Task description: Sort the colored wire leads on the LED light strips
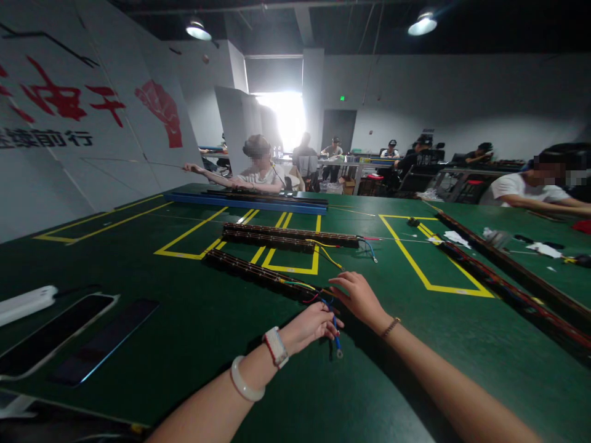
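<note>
My left hand [310, 326] is closed in a pinch on a blue wire [337, 335] that trails from the near end of a long dark strip [258, 272] lying on the green table [194, 332]. My right hand [359, 296] rests beside it at the strip's end, fingers stretched out over the red, yellow and blue wires there. Two more dark strips [286, 235] lie farther back, with loose wires [364, 245] at their right end.
Two phones [69, 335] and a white device [25, 303] lie at the left. More strips [503, 277] run along the right side. A blue rail [244, 201] lies at the far edge. People sit at the far side and the right.
</note>
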The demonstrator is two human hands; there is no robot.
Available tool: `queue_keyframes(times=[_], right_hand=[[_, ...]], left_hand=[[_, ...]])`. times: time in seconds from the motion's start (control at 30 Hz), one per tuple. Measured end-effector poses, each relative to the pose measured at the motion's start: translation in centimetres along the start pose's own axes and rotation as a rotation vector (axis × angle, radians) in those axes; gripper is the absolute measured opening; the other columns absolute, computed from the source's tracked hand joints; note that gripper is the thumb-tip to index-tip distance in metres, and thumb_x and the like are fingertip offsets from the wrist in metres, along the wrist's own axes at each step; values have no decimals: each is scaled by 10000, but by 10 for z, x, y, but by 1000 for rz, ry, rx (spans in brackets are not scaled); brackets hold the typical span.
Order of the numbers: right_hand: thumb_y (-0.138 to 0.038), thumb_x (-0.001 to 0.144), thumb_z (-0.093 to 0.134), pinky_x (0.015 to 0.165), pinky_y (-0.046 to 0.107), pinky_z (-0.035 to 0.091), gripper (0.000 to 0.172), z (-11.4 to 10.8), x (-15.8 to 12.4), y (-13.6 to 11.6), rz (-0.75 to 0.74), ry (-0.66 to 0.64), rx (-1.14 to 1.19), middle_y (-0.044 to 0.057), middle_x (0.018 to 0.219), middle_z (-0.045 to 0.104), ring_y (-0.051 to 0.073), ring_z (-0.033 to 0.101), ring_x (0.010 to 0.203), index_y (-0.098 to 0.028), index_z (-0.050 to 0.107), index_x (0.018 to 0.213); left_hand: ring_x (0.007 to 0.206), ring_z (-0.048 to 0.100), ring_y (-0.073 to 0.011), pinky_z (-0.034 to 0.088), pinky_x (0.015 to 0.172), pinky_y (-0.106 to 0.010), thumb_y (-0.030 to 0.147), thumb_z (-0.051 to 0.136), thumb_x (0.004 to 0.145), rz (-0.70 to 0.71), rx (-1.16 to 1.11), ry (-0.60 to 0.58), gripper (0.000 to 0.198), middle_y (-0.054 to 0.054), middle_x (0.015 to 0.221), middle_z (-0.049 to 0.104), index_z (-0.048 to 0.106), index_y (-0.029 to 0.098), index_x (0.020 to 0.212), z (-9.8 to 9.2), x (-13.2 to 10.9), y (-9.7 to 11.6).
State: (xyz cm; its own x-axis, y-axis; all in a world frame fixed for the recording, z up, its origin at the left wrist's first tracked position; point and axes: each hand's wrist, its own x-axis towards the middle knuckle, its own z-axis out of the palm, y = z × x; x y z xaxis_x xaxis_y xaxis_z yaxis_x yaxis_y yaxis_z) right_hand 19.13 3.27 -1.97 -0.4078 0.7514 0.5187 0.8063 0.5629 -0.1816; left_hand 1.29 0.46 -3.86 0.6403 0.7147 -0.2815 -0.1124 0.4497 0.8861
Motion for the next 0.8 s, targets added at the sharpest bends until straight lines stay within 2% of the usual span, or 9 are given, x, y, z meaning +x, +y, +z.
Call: queue_keyframes(times=[0.17, 0.27, 0.43, 0.63, 0.8], right_hand=[[-308, 913, 550, 755, 290, 404, 180, -2, -30, 19, 45, -86, -78, 57, 917, 645, 173, 572, 837, -231, 691, 995], [-269, 922, 536, 739, 285, 380, 171, 0, -33, 19, 61, -114, -90, 47, 881, 641, 170, 561, 820, -234, 702, 950], [-247, 919, 540, 728, 284, 365, 167, 3, -29, 18, 81, -105, -71, 44, 871, 643, 172, 557, 813, -226, 705, 938], [-250, 917, 543, 738, 267, 372, 170, 5, -31, 22, 107, -74, -36, 41, 865, 642, 164, 557, 813, -220, 710, 936], [-254, 911, 550, 740, 258, 373, 172, 6, -30, 24, 125, -66, -38, 49, 863, 640, 161, 557, 817, -208, 716, 919]], left_hand=[[619, 568, -119, 412, 573, -250, 326, 620, 805, 24, 121, 78, 233, -93, 839, 633, 542, 148, 934, 2, 0, 0], [528, 523, -95, 360, 504, -230, 376, 610, 807, 30, 219, 113, 271, -66, 778, 631, 548, 139, 924, 1, 0, 2], [392, 363, -59, 265, 446, -218, 418, 530, 847, 59, 392, 157, 291, 0, 613, 584, 578, 131, 838, -3, -5, 14], [522, 521, -130, 353, 571, -240, 399, 424, 904, 193, 1042, 263, 356, -4, 549, 558, 606, 162, 709, -2, -15, 28], [665, 615, -196, 403, 643, -281, 348, 354, 941, 230, 1578, 249, 350, -66, 721, 646, 617, 166, 798, -2, -19, 32]])
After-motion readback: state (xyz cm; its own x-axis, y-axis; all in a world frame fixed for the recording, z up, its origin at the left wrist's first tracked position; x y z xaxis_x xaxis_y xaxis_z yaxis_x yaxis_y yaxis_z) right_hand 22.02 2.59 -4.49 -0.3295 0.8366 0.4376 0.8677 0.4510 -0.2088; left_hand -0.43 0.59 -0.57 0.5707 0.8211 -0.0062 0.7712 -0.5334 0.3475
